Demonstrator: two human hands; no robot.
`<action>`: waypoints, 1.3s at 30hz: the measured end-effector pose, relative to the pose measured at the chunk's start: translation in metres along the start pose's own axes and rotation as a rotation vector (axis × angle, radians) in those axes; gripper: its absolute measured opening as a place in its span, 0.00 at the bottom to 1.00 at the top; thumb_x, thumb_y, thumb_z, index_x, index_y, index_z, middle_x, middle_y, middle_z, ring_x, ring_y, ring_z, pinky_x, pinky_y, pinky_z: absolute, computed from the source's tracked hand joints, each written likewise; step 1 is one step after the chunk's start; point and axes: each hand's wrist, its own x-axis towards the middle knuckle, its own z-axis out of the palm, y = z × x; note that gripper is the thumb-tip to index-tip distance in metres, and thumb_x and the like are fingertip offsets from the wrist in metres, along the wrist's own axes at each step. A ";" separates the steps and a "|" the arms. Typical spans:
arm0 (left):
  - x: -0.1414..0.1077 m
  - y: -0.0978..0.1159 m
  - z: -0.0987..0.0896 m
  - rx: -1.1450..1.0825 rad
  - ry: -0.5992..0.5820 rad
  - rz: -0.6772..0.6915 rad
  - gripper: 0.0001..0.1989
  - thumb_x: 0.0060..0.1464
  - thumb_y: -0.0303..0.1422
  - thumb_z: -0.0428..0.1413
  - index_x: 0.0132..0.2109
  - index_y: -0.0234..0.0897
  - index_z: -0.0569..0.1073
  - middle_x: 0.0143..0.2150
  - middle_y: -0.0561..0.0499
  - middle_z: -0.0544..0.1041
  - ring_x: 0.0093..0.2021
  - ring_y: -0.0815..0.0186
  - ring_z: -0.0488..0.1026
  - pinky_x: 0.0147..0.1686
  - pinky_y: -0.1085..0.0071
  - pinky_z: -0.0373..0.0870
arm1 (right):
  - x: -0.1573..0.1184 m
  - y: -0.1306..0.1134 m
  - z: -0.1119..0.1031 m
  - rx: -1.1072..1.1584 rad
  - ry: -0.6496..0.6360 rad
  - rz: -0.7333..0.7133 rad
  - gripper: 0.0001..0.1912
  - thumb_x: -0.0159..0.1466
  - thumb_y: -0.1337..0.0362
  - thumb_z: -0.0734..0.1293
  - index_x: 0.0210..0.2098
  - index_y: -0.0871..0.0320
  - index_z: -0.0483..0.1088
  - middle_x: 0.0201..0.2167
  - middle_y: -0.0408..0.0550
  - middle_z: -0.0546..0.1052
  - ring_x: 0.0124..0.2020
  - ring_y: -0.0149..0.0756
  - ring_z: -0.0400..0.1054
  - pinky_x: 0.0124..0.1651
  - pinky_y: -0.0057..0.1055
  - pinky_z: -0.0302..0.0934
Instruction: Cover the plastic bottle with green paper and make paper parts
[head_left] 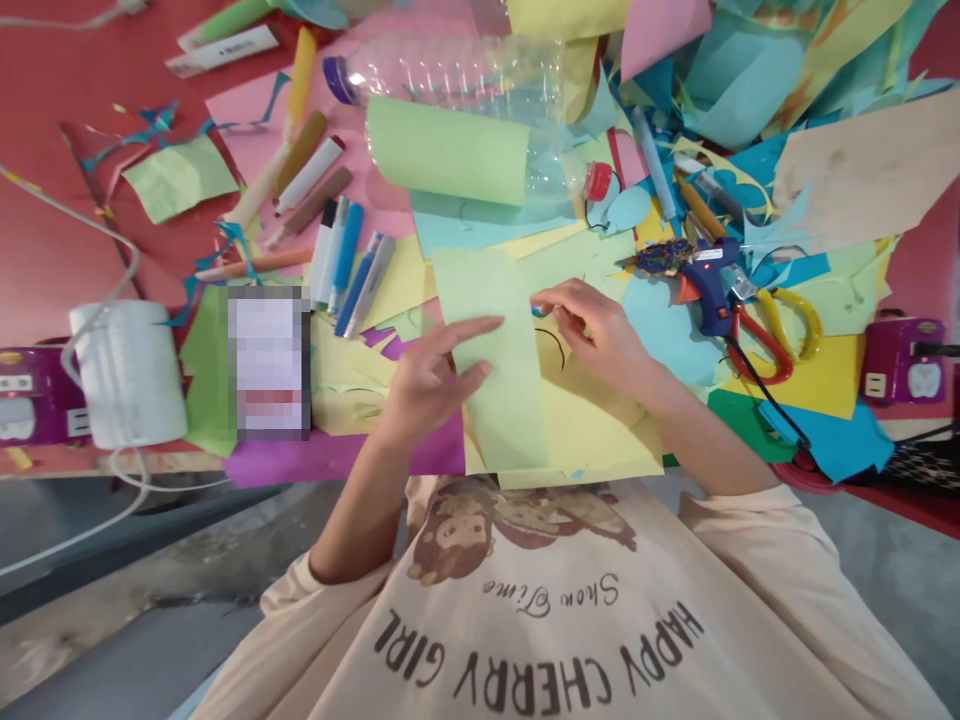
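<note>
My left hand lies on a pale green paper strip, its index finger and thumb stretched apart over it. Beside the strip's right edge is my right hand, with the fingers curled together. A tiny bluish thing shows at those fingertips, too small to name. Just below them a thin black curved line runs over the yellow paper. Beyond both hands, a clear plastic bottle wrapped in green paper lies on its side.
A blue glue gun and red-and-yellow scissors lie to the right. Markers, a phone and a white box-shaped device are at left. Another clear bottle and paper scraps lie at the back.
</note>
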 end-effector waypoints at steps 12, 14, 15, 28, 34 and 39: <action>0.026 0.020 0.013 0.199 -0.308 0.291 0.25 0.56 0.28 0.55 0.61 0.40 0.68 0.57 0.48 0.76 0.48 0.66 0.76 0.35 0.78 0.73 | 0.008 0.008 -0.010 0.519 0.301 0.357 0.21 0.63 0.42 0.62 0.29 0.53 0.63 0.23 0.40 0.62 0.22 0.28 0.58 0.22 0.28 0.59; 0.040 0.015 0.014 0.146 -0.340 0.339 0.21 0.60 0.31 0.52 0.60 0.39 0.69 0.53 0.46 0.78 0.46 0.66 0.76 0.34 0.76 0.72 | 0.009 0.008 -0.012 0.494 0.324 0.355 0.18 0.60 0.46 0.68 0.28 0.53 0.63 0.21 0.38 0.60 0.20 0.26 0.55 0.20 0.26 0.57; 0.046 0.011 0.015 0.112 -0.337 0.390 0.19 0.62 0.32 0.49 0.59 0.39 0.71 0.51 0.46 0.79 0.45 0.66 0.76 0.36 0.74 0.73 | 0.009 0.009 -0.013 0.481 0.339 0.351 0.17 0.59 0.47 0.69 0.29 0.53 0.64 0.21 0.37 0.60 0.20 0.25 0.55 0.20 0.26 0.57; 0.057 -0.024 0.018 0.257 -0.405 0.583 0.15 0.54 0.28 0.56 0.50 0.44 0.74 0.60 0.42 0.67 0.55 0.59 0.71 0.50 0.64 0.73 | 0.009 0.018 -0.020 0.337 0.612 0.346 0.12 0.61 0.53 0.68 0.28 0.52 0.66 0.21 0.38 0.61 0.22 0.27 0.59 0.26 0.27 0.59; 0.062 -0.023 0.021 0.105 -0.240 0.397 0.09 0.52 0.39 0.60 0.33 0.37 0.74 0.54 0.41 0.71 0.51 0.60 0.72 0.50 0.63 0.71 | 0.009 0.011 -0.016 0.273 0.442 0.392 0.14 0.62 0.48 0.65 0.32 0.51 0.67 0.24 0.42 0.67 0.27 0.32 0.65 0.30 0.34 0.66; 0.064 -0.022 0.024 0.030 -0.086 0.204 0.11 0.52 0.38 0.57 0.27 0.37 0.68 0.35 0.49 0.72 0.34 0.70 0.70 0.32 0.74 0.69 | 0.007 0.021 -0.012 0.390 0.417 0.474 0.21 0.56 0.41 0.66 0.31 0.53 0.67 0.27 0.44 0.70 0.32 0.37 0.69 0.35 0.38 0.69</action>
